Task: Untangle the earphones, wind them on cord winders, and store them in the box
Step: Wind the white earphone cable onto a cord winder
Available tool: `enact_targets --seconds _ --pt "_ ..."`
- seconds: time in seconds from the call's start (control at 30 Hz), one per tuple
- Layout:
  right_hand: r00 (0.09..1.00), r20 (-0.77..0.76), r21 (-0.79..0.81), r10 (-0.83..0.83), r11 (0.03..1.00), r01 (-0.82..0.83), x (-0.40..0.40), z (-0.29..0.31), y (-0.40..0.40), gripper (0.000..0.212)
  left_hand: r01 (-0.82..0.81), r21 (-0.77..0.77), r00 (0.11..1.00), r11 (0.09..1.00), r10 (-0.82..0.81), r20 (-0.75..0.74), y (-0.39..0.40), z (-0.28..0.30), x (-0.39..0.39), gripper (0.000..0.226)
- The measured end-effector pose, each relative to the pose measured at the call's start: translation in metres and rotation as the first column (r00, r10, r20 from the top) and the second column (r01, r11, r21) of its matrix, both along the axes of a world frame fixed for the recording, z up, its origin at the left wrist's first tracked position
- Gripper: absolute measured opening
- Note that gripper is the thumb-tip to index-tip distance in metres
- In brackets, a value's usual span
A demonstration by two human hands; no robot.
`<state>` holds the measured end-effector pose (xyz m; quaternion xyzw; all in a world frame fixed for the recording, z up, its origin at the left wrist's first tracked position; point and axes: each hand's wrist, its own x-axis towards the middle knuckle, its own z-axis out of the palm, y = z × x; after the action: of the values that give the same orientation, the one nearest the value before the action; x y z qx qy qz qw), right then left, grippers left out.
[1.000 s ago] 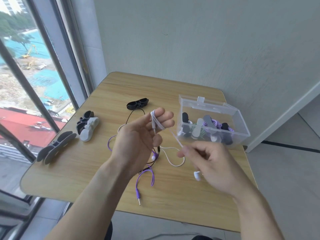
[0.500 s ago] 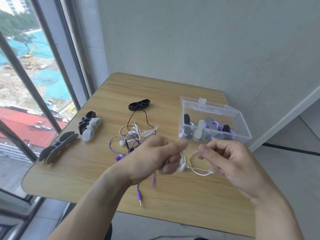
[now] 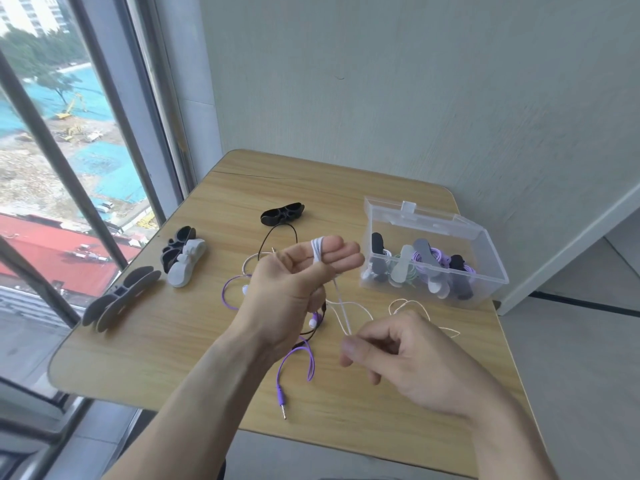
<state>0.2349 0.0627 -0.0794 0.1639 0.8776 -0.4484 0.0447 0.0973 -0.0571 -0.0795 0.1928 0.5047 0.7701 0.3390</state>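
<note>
White cord wraps the left hand's fingers while the right hand feeds it from below.

Head view: white earphone cord (image 3: 341, 303) is coiled round two raised fingers of the left hand (image 3: 294, 285), which is held palm-up over the table (image 3: 180, 341); the strand runs taut, down and toward the person, to the right hand (image 3: 398, 355), whose thumb and forefinger pinch it, the other fingers curled. The cord's line thus lies near to far, with the right hand at the near end, so the next loop likely calls for carrying it up over the left fingertips. Slack white cord trails on the table just beyond the right hand. Purple earphones (image 3: 298, 368) lie under the left wrist. Spare cord winders (image 3: 183, 261) sit well left; the open box (image 3: 433, 251), already holding wound sets, stands beyond the right hand.
</note>
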Motion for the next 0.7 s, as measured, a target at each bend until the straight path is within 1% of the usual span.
enact_targets --seconds 0.07,0.1,0.13,0.17,0.2,0.27,0.3,0.33,0.37,0.4,0.43,0.5,0.53,0.57,0.6,0.63,0.7 --pt "0.999 0.007 -0.028 0.043 0.999 -0.043 0.000 0.001 -0.003 0.029 0.038 -0.082 0.987 0.996 -0.050 -0.152 0.000 -0.003 0.003 0.033" --pt "0.998 0.000 -0.042 0.061 0.997 -0.061 0.001 0.002 -0.003 0.028 0.047 -0.144 0.965 0.989 -0.082 -0.249 0.001 -0.007 0.004 0.034" --pt "0.997 -0.017 -0.062 0.073 0.995 -0.074 0.002 0.003 -0.003 0.028 0.060 -0.215 0.922 0.975 -0.137 -0.361 0.002 -0.010 0.005 0.033" --pt "0.996 -0.045 -0.093 0.072 0.993 -0.076 0.003 0.005 -0.001 0.030 0.089 -0.286 0.876 0.954 -0.211 -0.434 0.002 -0.011 0.007 0.030" --pt "0.995 -0.083 -0.140 0.051 0.988 -0.062 0.004 0.006 0.001 0.032 0.135 -0.353 0.839 0.926 -0.296 -0.456 0.003 -0.011 0.008 0.027" --pt "0.987 -0.159 -0.226 -0.032 0.974 -0.005 0.009 0.011 0.008 0.038 0.268 -0.442 0.813 0.856 -0.447 -0.372 0.002 -0.008 0.011 0.018" --pt "0.978 -0.190 -0.243 -0.082 0.969 0.034 0.012 0.013 0.012 0.041 0.346 -0.465 0.792 0.815 -0.519 -0.321 0.002 -0.006 0.013 0.021" --pt "0.969 -0.206 -0.244 -0.139 0.966 0.087 0.014 0.014 0.017 0.044 0.402 -0.489 0.765 0.774 -0.578 -0.285 0.002 -0.004 0.014 0.029" --pt "0.959 -0.207 -0.240 -0.194 0.960 0.142 0.016 0.015 0.021 0.046 0.433 -0.512 0.745 0.741 -0.615 -0.259 0.001 -0.003 0.014 0.036" --pt "0.951 -0.202 -0.234 -0.233 0.955 0.184 0.018 0.014 0.024 0.044 0.438 -0.520 0.746 0.733 -0.620 -0.245 0.001 -0.002 0.015 0.041" --pt "0.946 -0.197 -0.233 -0.256 0.950 0.209 0.018 0.013 0.026 0.043 0.416 -0.516 0.770 0.749 -0.592 -0.238 0.001 0.000 0.015 0.042" --pt "0.942 -0.182 -0.218 -0.282 0.946 0.241 0.019 0.010 0.028 0.044 0.326 -0.455 0.869 0.829 -0.452 -0.201 0.004 0.003 0.017 0.044" --pt "0.943 -0.170 -0.207 -0.286 0.946 0.250 0.018 0.009 0.028 0.041 0.275 -0.393 0.928 0.877 -0.350 -0.130 0.005 0.004 0.016 0.048" --pt "0.946 -0.154 -0.204 -0.285 0.946 0.252 0.017 0.009 0.028 0.039 0.234 -0.311 0.967 0.921 -0.252 -0.020 0.005 0.005 0.015 0.049" --pt "0.953 -0.134 -0.205 -0.273 0.948 0.242 0.016 0.009 0.026 0.039 0.200 -0.221 0.978 0.955 -0.182 0.100 0.005 0.005 0.012 0.047" --pt "0.959 -0.112 -0.210 -0.261 0.949 0.234 0.014 0.008 0.025 0.040 0.164 -0.132 0.970 0.978 -0.136 0.199 0.005 0.005 0.009 0.044" --pt "0.969 -0.058 -0.211 -0.240 0.952 0.223 0.012 0.005 0.022 0.041 0.092 0.022 0.946 0.996 -0.094 0.309 0.003 0.007 0.003 0.039"
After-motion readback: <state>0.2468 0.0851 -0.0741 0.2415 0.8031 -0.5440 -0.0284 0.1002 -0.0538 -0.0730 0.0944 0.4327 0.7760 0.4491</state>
